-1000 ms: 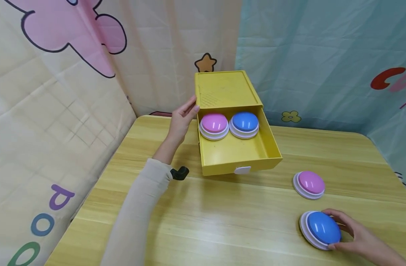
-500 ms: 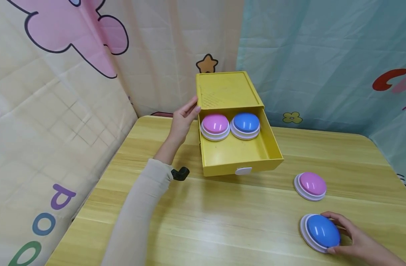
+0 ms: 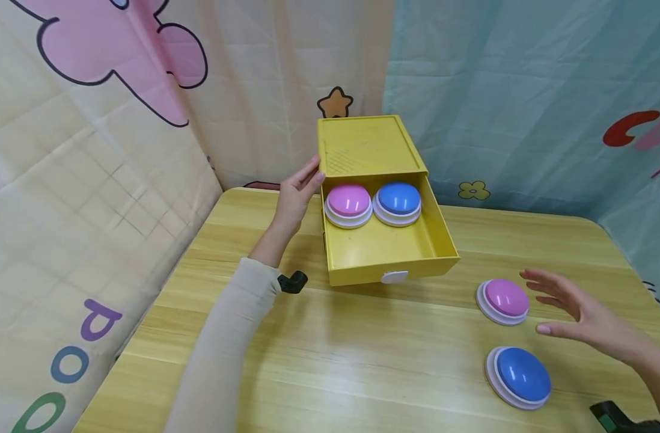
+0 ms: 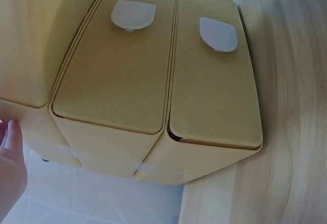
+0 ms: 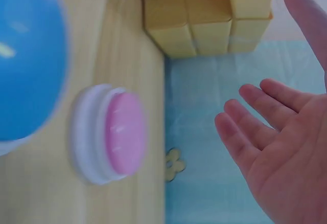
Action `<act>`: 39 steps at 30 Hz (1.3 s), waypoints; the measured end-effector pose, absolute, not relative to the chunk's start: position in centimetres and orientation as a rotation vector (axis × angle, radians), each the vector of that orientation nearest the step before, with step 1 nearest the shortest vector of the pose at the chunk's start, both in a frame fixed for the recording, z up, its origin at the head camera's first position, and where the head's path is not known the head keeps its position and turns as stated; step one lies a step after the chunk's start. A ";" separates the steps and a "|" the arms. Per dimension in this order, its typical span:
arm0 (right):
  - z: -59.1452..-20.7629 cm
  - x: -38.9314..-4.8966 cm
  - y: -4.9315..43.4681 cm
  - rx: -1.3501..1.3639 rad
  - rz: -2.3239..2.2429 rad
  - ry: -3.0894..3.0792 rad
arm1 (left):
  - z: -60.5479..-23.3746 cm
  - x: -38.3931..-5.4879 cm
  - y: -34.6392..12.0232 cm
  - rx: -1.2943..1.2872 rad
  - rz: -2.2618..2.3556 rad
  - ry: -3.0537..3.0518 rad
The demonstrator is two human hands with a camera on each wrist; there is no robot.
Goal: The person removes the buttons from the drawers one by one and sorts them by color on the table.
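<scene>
A yellow drawer unit stands at the back of the table, its top drawer pulled out. In that drawer a pink push button and a blue push button sit side by side on white bases. My left hand rests with extended fingers against the unit's left side, near the top. On the table at the right lie a second pink button and, nearer me, a second blue button. My right hand hovers just right of the pink one, fingers spread and holding nothing.
Two closed lower drawers with white handles show in the left wrist view. Printed curtains hang behind and left of the wooden table. Black wrist mounts sit on both wrists.
My right hand has let go of the blue button on the table and moved away from me, beside the pink button. The left hand stays on the drawer unit.
</scene>
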State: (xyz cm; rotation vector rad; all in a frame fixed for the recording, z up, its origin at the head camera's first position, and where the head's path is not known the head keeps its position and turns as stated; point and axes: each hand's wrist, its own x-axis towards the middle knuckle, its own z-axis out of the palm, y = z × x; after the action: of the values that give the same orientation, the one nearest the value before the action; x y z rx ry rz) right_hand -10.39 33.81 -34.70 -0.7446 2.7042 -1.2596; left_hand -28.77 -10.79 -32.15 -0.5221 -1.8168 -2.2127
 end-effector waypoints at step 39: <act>-24.0 -25.4 17.8 -0.962 -0.714 2.721 | -30.8 -27.5 -10.7 -0.494 -2.267 -1.809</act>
State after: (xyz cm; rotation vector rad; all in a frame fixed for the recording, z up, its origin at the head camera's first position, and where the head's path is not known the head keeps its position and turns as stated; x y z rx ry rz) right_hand -25.36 17.81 -24.03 -0.9617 2.7206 -0.7144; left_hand -27.55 -10.68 -30.79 -0.4942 -1.8094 -2.2669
